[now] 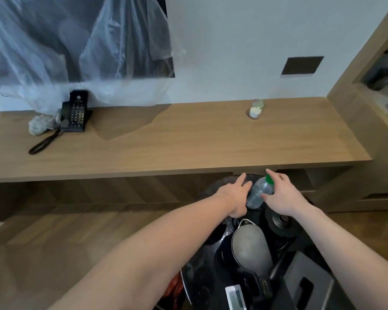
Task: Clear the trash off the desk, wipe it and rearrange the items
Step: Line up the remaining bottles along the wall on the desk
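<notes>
The right hand (282, 195) pinches a clear plastic bottle (259, 193) with a green cap (269, 180) near its neck, thumb on the body and index finger stretched past the cap toward twelve o'clock. The left hand (235, 194) lies alongside the bottle at its nine o'clock, fingers straight and relaxed; whether it touches the bottle I cannot tell. Both forearms reach forward and down from six o'clock, below the counter's front edge (166, 173).

The bottle hangs tilted, cap up, over a dark bin lined with a black bag (213, 242), so the step in hand looks like dropping the trash. To do it well, centre the bottle over the bin's mouth before letting go, and let the left hand hold the bag open so the bottle does not catch the rim.

Farther out, at eleven o'clock on the counter, stands a black telephone (76, 111) with a crumpled cloth (43, 124) just beside it; at one o'clock stands a glass jar (257, 109). Wiping and rearranging appear not yet done.
</notes>
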The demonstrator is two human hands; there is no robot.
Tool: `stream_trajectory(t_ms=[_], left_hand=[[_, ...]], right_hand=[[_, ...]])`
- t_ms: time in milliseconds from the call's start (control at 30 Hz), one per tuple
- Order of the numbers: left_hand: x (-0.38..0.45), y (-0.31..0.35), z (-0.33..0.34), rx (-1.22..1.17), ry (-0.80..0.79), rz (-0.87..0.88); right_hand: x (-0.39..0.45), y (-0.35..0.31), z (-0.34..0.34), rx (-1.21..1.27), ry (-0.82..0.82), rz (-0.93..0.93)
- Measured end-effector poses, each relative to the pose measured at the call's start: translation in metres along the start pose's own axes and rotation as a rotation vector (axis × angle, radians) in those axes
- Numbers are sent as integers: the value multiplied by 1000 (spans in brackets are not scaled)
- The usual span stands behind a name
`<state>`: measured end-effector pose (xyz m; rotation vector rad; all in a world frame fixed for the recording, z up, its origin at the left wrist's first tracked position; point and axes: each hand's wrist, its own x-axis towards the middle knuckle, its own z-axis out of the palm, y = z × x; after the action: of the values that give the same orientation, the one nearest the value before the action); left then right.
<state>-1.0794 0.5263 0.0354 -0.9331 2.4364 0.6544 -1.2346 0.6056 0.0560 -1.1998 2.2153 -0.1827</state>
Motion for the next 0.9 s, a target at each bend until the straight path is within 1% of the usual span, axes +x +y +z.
stream_trajectory(t_ms=[100,233,300,367,467,533,633,900], left_hand=[[14,-2,5,9,19,18],[16,-9,11,-51,161,32],[9,-14,12,-90,191,19],[0,-23,16,-156,214,-4],[-24,-45,25,-350,299,-75],[-48,-59,27,-421,388,-129],[-101,-78,28,-479,500,-177],[-286,-133,39,-598,808,-355]], right_hand=[[4,-1,8,79,92,-5],[1,-5,18,62,103,-22],[-1,-10,19,54,114,-41],[-4,-16,17,66,116,-42],[-13,-24,10,123,144,-68],[-24,-37,6,158,174,-124],[-48,-68,4,163,172,-245],[-124,-179,30,214,34,-575]])
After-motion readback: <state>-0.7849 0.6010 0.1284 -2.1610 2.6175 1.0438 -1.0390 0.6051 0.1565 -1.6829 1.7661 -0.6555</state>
